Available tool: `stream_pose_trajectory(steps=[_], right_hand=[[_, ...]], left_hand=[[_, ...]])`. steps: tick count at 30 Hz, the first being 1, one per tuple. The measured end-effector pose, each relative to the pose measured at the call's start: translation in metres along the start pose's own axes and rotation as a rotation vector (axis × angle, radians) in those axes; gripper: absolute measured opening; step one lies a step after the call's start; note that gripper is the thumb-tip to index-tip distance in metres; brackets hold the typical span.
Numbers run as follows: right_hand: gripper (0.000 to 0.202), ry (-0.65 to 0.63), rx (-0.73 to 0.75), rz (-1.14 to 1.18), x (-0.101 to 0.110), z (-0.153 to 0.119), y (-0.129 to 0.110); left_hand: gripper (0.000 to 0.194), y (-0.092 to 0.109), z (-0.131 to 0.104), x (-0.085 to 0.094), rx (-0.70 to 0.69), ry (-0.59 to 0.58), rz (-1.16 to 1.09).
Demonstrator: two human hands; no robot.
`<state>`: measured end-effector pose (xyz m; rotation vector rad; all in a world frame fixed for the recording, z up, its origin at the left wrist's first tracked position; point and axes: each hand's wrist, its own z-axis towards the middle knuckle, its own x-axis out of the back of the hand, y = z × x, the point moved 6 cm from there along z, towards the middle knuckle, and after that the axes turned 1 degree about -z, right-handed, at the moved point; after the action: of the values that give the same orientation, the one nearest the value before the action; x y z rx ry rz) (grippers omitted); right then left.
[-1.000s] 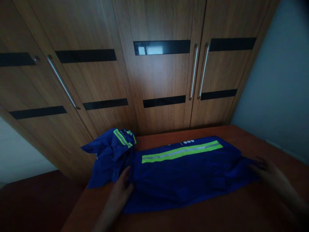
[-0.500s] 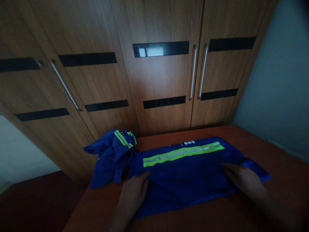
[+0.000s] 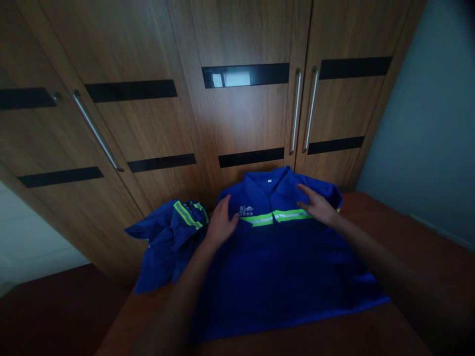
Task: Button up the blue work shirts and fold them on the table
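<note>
A blue work jacket (image 3: 274,267) lies spread with its front up, collar at the far end by the cabinet. A yellow-green reflective stripe (image 3: 293,214) crosses its chest, with small white print beside it. My left hand (image 3: 221,222) is over the jacket's left chest side, fingers stretched and thumb apart. Over the right chest side, by the end of the stripe, my right hand (image 3: 317,205) has its fingers spread. Neither hand grips the cloth; whether they touch it I cannot tell.
A second blue garment (image 3: 159,252) with reflective strips lies crumpled at the table's left edge. Behind the reddish-brown table (image 3: 415,247) stands a wooden cabinet (image 3: 245,118) with metal handles. A pale wall (image 3: 415,138) borders the right side.
The jacket's upper part has been turned away from me toward the cabinet, so its collar and front now show. Both hands have moved forward over the chest and let go of the cloth.
</note>
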<state>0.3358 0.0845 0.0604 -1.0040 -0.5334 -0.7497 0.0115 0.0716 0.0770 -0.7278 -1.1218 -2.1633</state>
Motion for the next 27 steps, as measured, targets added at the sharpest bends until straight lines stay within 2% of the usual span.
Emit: stream_pose_trajectory(steps=[3,6,8,10,15,18,22,25,27], right_hand=[[0.057,-0.175,0.044,-0.088,-0.037,-0.025,0.002],[0.051,-0.316,0.06,-0.162,-0.066,-0.059,0.009],[0.045,-0.364,0.05,-0.213,-0.077,-0.077,0.014],[0.042,-0.372,0.042,-0.257,-0.079,-0.086,0.018],[0.048,-0.392,-0.006,-0.371,-0.064,-0.081,0.02],[0.037,-0.469,0.001,-0.366,-0.057,-0.075,0.012],[0.023,-0.514,0.079,-0.222,-0.04,-0.072,-0.015],[0.024,-0.498,0.112,-0.086,-0.01,-0.082,-0.04],[0.026,-0.529,0.101,-0.031,0.011,-0.101,-0.049]], left_hand=[[0.042,0.004,-0.028,-0.03,-0.094,-0.227,0.131],[0.04,-0.002,-0.062,-0.057,-0.142,-0.42,0.208],[0.043,-0.008,-0.078,-0.067,-0.144,-0.481,0.27],[0.045,-0.012,-0.085,-0.07,-0.135,-0.496,0.314],[0.045,-0.01,-0.08,-0.064,-0.098,-0.488,0.348],[0.044,-0.006,-0.071,-0.062,-0.088,-0.497,0.367],[0.02,0.002,-0.067,-0.059,-0.103,-0.549,0.349],[0.01,0.02,-0.074,-0.041,-0.132,-0.572,0.265],[0.007,0.041,-0.085,-0.022,-0.159,-0.621,0.157]])
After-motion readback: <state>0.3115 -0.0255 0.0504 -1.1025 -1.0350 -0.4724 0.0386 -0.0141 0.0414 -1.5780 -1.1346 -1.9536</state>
